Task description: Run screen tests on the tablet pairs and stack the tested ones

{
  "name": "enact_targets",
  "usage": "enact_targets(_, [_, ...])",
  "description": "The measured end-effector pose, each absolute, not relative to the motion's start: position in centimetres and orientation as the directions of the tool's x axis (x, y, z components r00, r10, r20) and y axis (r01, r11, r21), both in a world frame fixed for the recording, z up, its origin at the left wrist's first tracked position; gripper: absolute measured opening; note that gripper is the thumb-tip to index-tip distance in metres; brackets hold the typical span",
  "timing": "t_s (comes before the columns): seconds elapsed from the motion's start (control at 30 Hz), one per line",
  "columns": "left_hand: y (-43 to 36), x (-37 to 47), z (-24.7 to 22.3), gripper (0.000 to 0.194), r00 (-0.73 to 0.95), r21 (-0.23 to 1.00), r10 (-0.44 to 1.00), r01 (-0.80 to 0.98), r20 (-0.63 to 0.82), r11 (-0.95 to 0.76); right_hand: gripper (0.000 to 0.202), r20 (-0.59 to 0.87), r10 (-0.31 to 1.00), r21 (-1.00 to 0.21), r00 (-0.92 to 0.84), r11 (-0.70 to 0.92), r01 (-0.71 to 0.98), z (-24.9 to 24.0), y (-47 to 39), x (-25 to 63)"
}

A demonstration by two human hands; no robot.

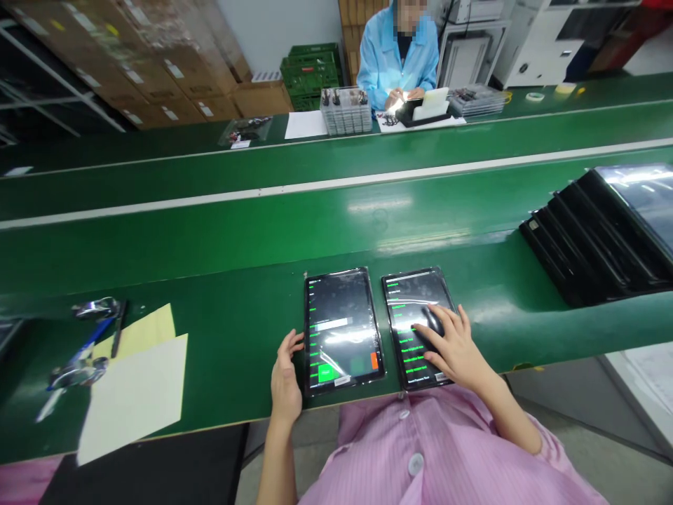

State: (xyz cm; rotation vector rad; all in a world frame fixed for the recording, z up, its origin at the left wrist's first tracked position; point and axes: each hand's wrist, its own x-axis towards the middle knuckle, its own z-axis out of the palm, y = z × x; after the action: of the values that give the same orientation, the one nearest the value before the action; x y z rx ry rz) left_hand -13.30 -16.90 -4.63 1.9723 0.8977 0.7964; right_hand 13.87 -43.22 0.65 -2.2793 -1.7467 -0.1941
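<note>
Two black tablets lie side by side, face up, on the green bench. The left tablet (pixel 341 301) shows a dark screen with a white box, a green button and an orange patch. Beside its left edge is my left hand (pixel 287 382), fingers loosely curved and apart, holding nothing. Green and white lines of text run down the right tablet (pixel 407 298). Over that screen my right hand (pixel 452 344) is spread, its fingertips at or just above the glass; I cannot tell whether they touch. Part of the right screen is hidden by this hand.
At right stands a leaning stack of black tablets (pixel 594 238). Papers (pixel 139 400), pens (pixel 97 333) and clear plastic-wrapped bits lie at left. Across the bench, a person in a blue jacket (pixel 386 52) works beside stacked clear trays (pixel 345 116). A white rail (pixel 315 186) crosses between.
</note>
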Motion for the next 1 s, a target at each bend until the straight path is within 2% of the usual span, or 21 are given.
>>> enact_targets(0.17, [-16.7,-13.3,-4.5,0.093,0.556,0.868,0.812,0.3,0.178,-0.396,0.043,0.225,0.924,-0.131,0.308,-0.284,0.95,0.2,-42.8,13.4])
enact_targets(0.4, [-16.9,-13.8,-4.0,0.086,0.623,0.844,0.76,0.296,0.186,-0.448,0.045,0.309,0.863,-0.146,0.4,-0.373,0.916,0.4,-43.5,14.7])
enact_targets(0.67, [-17.3,-13.0,-2.8,0.08,0.704,0.682,0.672,0.377,0.228,-0.627,0.05,0.331,0.838,-0.178,0.435,-0.397,0.9,0.2,-43.9,15.5])
enact_targets(0.8, [-16.7,-12.8,-1.4,0.071,0.762,0.558,0.622,0.442,0.179,-0.702,0.055,0.389,0.811,-0.196,0.437,-0.391,0.899,0.2,-44.4,15.7])
enact_targets(0.9, [-15.3,-12.5,0.2,0.068,0.747,0.531,0.625,0.443,0.227,-0.723,0.058,0.405,0.782,-0.251,0.474,-0.404,0.88,0.6,-45.0,17.4])
enact_targets(1.0, [-13.2,-10.6,2.0,0.066,0.723,0.539,0.618,0.403,0.309,-0.74,0.055,0.395,0.758,-0.371,0.519,-0.385,0.845,0.8,-44.1,21.0])
